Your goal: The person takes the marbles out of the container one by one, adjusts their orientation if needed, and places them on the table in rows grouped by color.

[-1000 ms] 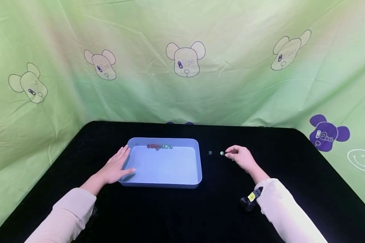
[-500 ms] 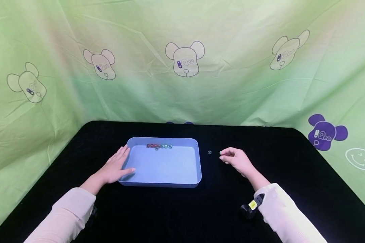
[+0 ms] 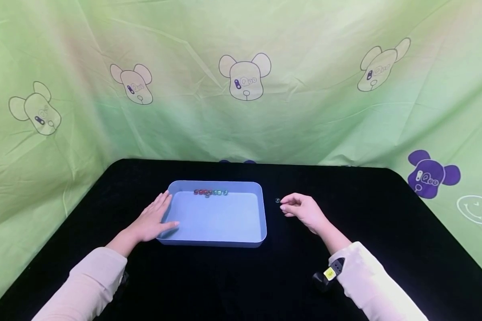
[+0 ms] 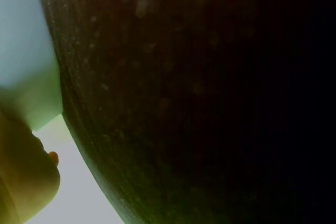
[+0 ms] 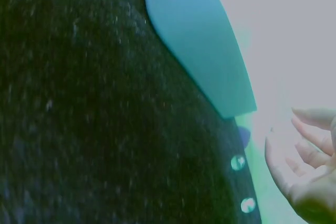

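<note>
A light blue tray (image 3: 221,223) lies on the table. My left hand (image 3: 150,223) rests over its left side, fingers spread along the rim and the thumb over the inside. Along the tray's far side runs a row of red and green-blue glass marbles (image 3: 210,192). Right of the tray, a clear marble (image 3: 277,200) sits at the fingertips of my right hand (image 3: 303,213). In the right wrist view this hand (image 5: 310,161) has bent fingers, thumb and forefinger apart, with nothing visible between them. Two marbles (image 5: 238,162) show on the table there; the head view hides one.
Black cloth (image 3: 233,285) covers the table. A green printed curtain (image 3: 176,125) stands behind and at both sides. A dark device with a yellow label (image 3: 329,273) is at the right wrist. In the left wrist view, the tray (image 4: 23,30) is at the upper left.
My right hand has moved left, from beside the right-hand marble to the marble nearer the tray. The right-hand marble is now out of sight in the head view. The left hand keeps still.
</note>
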A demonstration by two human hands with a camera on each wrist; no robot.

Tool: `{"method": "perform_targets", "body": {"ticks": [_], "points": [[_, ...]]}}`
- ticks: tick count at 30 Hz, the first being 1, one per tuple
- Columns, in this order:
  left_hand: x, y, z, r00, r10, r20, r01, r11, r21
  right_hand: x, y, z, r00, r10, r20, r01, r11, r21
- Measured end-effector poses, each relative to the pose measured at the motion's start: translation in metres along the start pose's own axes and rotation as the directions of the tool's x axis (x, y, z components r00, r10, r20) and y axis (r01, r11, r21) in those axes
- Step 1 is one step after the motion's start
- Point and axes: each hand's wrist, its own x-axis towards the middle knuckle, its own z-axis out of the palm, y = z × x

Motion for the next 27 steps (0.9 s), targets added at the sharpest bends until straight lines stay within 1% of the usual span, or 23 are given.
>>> {"method": "perform_targets", "body": {"ticks": [5, 7, 12, 18, 24, 27], "points": [[0.0, 0.0, 0.0, 1.0, 0.007, -0.01, -0.007, 1.0, 0.009, 0.002, -0.003, 0.006, 1.0, -0.01, 0.013, 0.01, 1.0, 0.02], [0.0, 0.001, 0.0, 1.0, 0.007, -0.011, -0.007, 1.0, 0.008, 0.002, -0.004, 0.008, 1.0, -0.001, 0.012, 0.001, 0.999, 0.034], [-0.002, 0.003, -0.001, 1.0, -0.004, 0.003, 0.004, 1.0, 0.002, 0.003, -0.01, 0.016, 1.0, 0.015, 0.018, -0.016, 0.998, 0.068], [-0.002, 0.003, -0.002, 1.0, -0.01, 0.005, 0.01, 1.0, 0.006, 0.005, -0.022, 0.026, 0.999, 0.004, 0.038, -0.007, 0.996, 0.09], [-0.003, 0.004, -0.003, 1.0, 0.0, -0.005, 0.0, 1.0, 0.005, 0.012, -0.031, 0.036, 0.998, -0.006, 0.056, 0.001, 0.995, 0.095], [-0.003, 0.004, -0.003, 1.0, -0.003, 0.0, 0.003, 1.0, 0.005, 0.015, -0.032, 0.04, 0.997, -0.039, 0.072, 0.032, 0.995, 0.098]]}}
